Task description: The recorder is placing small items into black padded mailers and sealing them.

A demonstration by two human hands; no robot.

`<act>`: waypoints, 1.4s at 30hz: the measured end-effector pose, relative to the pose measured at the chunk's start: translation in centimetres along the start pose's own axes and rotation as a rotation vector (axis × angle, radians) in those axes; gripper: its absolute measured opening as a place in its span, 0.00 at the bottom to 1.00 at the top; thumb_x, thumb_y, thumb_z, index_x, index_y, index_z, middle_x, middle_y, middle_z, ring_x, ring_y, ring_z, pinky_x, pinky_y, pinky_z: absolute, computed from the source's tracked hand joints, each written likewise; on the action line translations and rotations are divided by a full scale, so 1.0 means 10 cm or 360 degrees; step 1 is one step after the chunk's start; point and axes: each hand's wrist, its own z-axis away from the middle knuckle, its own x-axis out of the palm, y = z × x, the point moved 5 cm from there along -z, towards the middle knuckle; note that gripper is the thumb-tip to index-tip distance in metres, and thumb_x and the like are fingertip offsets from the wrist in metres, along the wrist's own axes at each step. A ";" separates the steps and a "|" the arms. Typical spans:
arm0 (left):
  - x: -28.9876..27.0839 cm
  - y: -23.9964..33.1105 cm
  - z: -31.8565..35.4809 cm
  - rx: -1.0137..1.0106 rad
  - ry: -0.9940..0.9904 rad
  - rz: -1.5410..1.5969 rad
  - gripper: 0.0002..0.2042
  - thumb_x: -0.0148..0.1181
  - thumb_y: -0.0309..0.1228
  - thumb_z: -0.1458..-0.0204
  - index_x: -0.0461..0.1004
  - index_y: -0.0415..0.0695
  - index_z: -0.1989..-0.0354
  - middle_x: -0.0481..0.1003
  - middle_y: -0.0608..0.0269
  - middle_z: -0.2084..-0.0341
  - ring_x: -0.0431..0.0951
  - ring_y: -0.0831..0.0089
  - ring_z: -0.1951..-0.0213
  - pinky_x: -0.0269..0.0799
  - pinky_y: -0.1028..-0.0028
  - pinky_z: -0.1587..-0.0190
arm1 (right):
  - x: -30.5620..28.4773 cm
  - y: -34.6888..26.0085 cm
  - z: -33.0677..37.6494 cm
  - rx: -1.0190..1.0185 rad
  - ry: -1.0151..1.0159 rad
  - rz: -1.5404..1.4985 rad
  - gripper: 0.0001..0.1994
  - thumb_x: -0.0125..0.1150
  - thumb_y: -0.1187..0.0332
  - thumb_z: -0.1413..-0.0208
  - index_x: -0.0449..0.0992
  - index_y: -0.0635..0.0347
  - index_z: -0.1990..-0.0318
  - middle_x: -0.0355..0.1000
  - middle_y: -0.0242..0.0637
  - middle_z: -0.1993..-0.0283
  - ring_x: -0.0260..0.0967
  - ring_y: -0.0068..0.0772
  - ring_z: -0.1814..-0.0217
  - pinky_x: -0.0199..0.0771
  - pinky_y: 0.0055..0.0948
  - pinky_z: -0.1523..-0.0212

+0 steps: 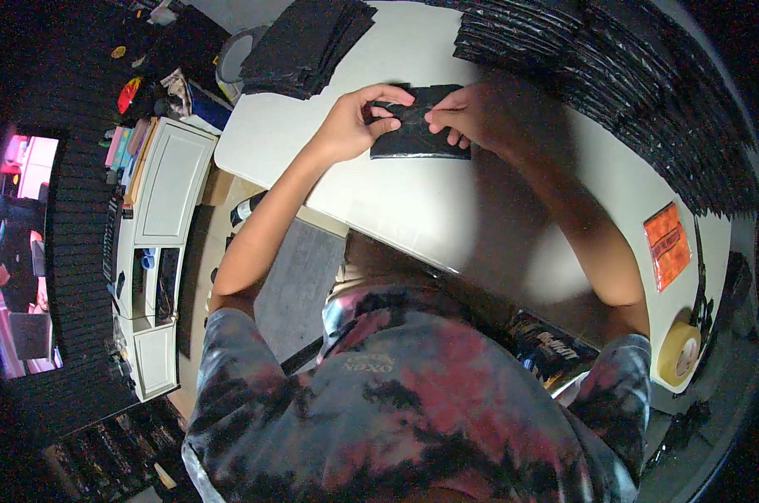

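Observation:
A flat black plastic packet (421, 144) with a shiny lower edge lies on the white table, between my hands. My left hand (352, 124) holds its left side, with the fingertips and thumb bent over the black surface. At its upper right part, my right hand (488, 117) has thumb and forefinger pinched together on the packet, the other fingers curled below. Exactly what the pinch takes hold of is too small to make out.
On the white table (379, 197) stand a stack of black packets (308, 46) at far left and long rows of black packets (639, 92) at far right. An orange packet (668, 243) and a tape roll (679, 352) lie near the right edge. A white cabinet (174, 184) stands left.

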 end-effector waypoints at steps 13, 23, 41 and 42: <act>0.03 0.10 0.05 0.0112 0.0047 -0.0136 0.18 0.63 0.12 0.45 0.78 0.40 0.46 0.78 0.61 0.46 0.78 0.76 0.50 0.75 0.73 0.44 | 0.03 -0.04 -0.01 -0.0004 -0.0035 0.0099 0.14 0.66 0.62 0.38 0.83 0.67 0.57 0.84 0.37 0.64 0.78 0.23 0.73 0.76 0.24 0.75; 0.05 0.15 0.06 0.0093 0.0066 -0.0234 0.17 0.64 0.12 0.46 0.80 0.42 0.49 0.78 0.62 0.50 0.77 0.77 0.56 0.76 0.76 0.48 | -0.01 -0.02 -0.03 0.0071 -0.0001 0.0228 0.14 0.66 0.63 0.39 0.84 0.68 0.59 0.84 0.38 0.65 0.79 0.24 0.73 0.78 0.25 0.75; 0.08 0.34 0.15 0.0758 0.0157 -0.0909 0.10 0.67 0.15 0.56 0.84 0.44 0.67 0.82 0.58 0.60 0.80 0.55 0.52 0.76 0.60 0.45 | -0.02 -0.06 -0.09 0.0088 -0.0032 0.0324 0.13 0.71 0.62 0.44 0.85 0.66 0.65 0.81 0.36 0.73 0.76 0.24 0.77 0.77 0.26 0.75; 0.09 0.32 0.15 0.0758 0.0139 -0.0936 0.10 0.66 0.15 0.56 0.84 0.44 0.68 0.82 0.57 0.62 0.80 0.54 0.53 0.76 0.61 0.46 | -0.02 -0.07 -0.09 0.0087 -0.0031 0.0325 0.13 0.71 0.62 0.44 0.85 0.66 0.65 0.81 0.36 0.73 0.76 0.24 0.77 0.77 0.26 0.75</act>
